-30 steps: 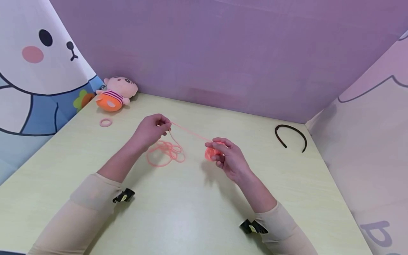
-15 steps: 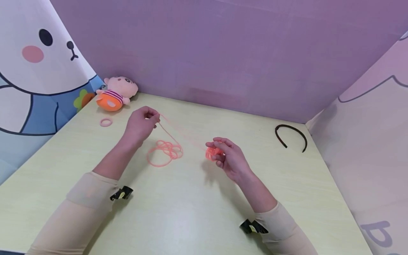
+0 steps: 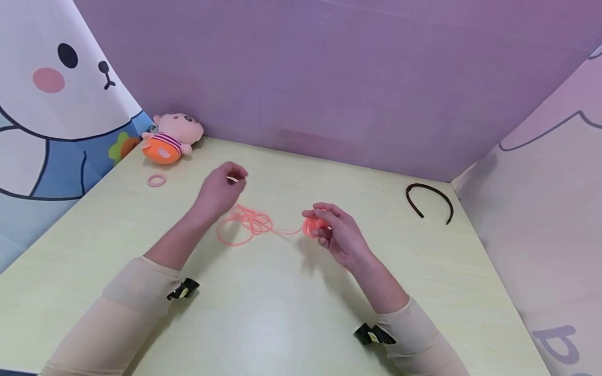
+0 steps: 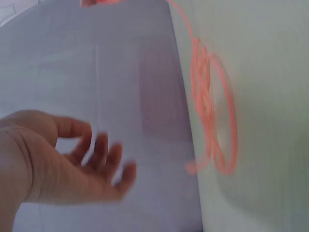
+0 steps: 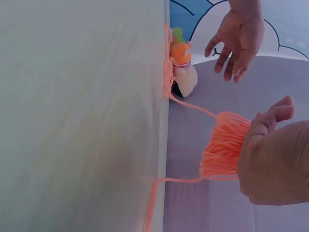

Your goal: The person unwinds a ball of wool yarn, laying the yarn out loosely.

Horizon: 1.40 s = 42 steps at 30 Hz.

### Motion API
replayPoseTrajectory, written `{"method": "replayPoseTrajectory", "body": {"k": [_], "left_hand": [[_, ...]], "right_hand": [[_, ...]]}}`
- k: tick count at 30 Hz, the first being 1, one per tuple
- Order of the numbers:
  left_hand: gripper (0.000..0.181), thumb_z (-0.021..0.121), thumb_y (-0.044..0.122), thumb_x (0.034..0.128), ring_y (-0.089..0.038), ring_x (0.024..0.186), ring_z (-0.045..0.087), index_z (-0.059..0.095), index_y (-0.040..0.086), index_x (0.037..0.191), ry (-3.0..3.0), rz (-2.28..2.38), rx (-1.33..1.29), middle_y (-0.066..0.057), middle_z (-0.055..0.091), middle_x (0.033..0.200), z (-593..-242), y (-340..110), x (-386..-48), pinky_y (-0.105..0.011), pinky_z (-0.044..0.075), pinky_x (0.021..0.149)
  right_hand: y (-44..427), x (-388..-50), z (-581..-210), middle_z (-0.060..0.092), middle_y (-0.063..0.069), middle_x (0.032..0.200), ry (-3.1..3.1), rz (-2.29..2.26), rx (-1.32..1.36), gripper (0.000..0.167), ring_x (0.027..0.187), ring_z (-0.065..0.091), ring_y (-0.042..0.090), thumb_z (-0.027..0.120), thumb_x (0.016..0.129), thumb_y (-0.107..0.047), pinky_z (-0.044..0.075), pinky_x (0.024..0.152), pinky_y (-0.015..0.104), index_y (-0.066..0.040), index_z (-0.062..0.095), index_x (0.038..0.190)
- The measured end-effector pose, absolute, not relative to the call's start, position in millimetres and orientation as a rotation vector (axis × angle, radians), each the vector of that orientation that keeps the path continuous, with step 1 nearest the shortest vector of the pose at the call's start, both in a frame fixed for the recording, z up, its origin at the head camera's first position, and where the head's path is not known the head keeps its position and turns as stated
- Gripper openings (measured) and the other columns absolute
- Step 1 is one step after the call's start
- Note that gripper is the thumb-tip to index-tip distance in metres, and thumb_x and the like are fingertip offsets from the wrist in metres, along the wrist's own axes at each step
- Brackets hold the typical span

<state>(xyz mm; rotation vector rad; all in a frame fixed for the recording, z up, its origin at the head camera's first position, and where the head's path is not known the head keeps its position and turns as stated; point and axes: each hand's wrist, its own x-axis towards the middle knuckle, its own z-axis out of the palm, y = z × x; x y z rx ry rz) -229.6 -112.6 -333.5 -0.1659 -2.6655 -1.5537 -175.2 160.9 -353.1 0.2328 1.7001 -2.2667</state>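
Note:
My right hand (image 3: 345, 235) holds a small wound bundle of coral-pink yarn (image 3: 312, 226) above the table. In the right wrist view the yarn bundle (image 5: 224, 145) shows many parallel strands, with the fingers partly hidden behind it. One strand runs from it to a loose, looped heap of the same yarn (image 3: 254, 222) on the table. Over that heap hovers my left hand (image 3: 221, 189). Its fingers are loosely bent and hold nothing, as the left hand (image 4: 72, 162) in the left wrist view shows.
A plush doll (image 3: 170, 138) in orange and stripes leans at the table's far left corner. Near it lies a pink ring (image 3: 156, 180). A dark headband (image 3: 430, 198) rests at the right. A purple wall (image 3: 320, 89) closes off the back.
My left hand drew the strand up and left, then let it go and came slightly back right. The strand sagged from taut down to the table. My right hand stayed put.

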Motion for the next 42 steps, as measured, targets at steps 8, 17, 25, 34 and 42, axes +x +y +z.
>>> {"method": "replayPoseTrajectory", "body": {"k": [8,17,25,34,42], "left_hand": [[0.030,0.062,0.012,0.1002,-0.031,0.116,0.060,0.058,-0.001,0.127,-2.911,-1.757,-0.597,-0.017,0.063,0.123,-350.5,-77.8,-214.7,-0.044,0.051,0.096],[0.046,0.062,0.019,0.1015,-0.030,0.132,0.052,0.050,0.003,0.144,-3.068,-1.875,-0.854,-0.013,0.059,0.139,-363.6,-61.1,-199.0,-0.049,0.042,0.108],[0.020,0.062,0.014,0.1007,-0.030,0.096,0.063,0.066,0.000,0.115,-2.988,-1.840,-0.656,-0.013,0.068,0.098,-361.4,-60.7,-201.1,-0.049,0.050,0.089],[0.012,0.061,0.013,0.1022,-0.030,0.094,0.062,0.066,0.004,0.108,-2.896,-1.874,-0.482,-0.019,0.064,0.103,-350.5,-67.4,-205.5,-0.049,0.051,0.088],[0.016,0.060,0.014,0.1031,-0.040,0.099,0.060,0.064,0.001,0.112,-2.817,-1.947,-0.435,-0.011,0.062,0.096,-343.3,-75.4,-211.0,-0.050,0.052,0.088]], "right_hand": [[159.9,-174.9,-352.1,0.073,0.007,0.112,1.706,-2.237,0.213,0.025,0.055,0.057,0.007,0.060,0.103,-0.017,0.042,0.049,0.017,-0.008,0.057,0.126],[159.2,-173.8,-352.1,0.073,0.005,0.109,1.675,-2.236,0.151,0.022,0.054,0.052,0.007,0.058,0.104,-0.017,0.042,0.048,0.017,-0.007,0.057,0.124],[159.1,-173.5,-352.0,0.073,0.003,0.107,1.681,-2.215,0.142,0.025,0.055,0.058,0.007,0.057,0.105,-0.020,0.041,0.049,0.017,-0.007,0.056,0.126],[159.9,-174.6,-352.6,0.073,0.003,0.107,1.674,-2.218,0.135,0.042,0.053,0.054,0.005,0.054,0.106,-0.019,0.042,0.050,0.017,0.002,0.044,0.141],[160.0,-175.4,-353.3,0.073,0.003,0.107,1.689,-2.228,0.165,0.038,0.054,0.056,0.005,0.055,0.106,-0.019,0.043,0.051,0.017,-0.001,0.048,0.138]]}}
